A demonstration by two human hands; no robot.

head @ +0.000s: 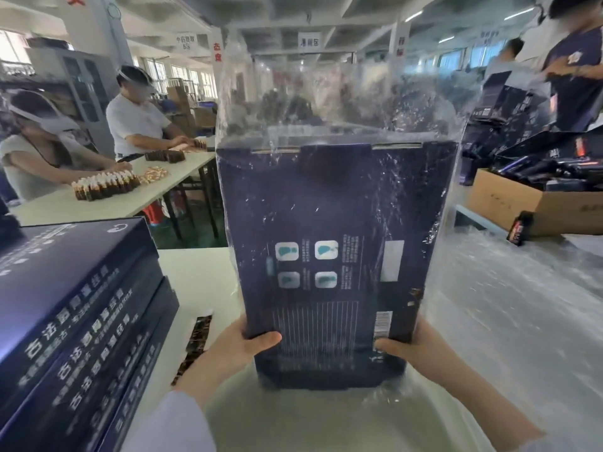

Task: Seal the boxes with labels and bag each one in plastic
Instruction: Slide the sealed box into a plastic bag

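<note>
A large dark blue box (332,230) stands upright in front of me, its printed back face toward the camera. A clear plastic bag (293,89) covers it from above and rises loose and crinkled over its top edge. My left hand (244,345) grips the box's lower left corner, thumb on the face. My right hand (414,349) holds the lower right corner near the barcode. A strip of dark labels (195,344) lies on the white table (195,282) left of the box.
A stack of dark blue boxes (71,321) fills the left foreground. Clear plastic bags (509,305) cover the table to the right. A cardboard carton (535,203) of dark items stands at far right. People work at a table (156,187) behind left.
</note>
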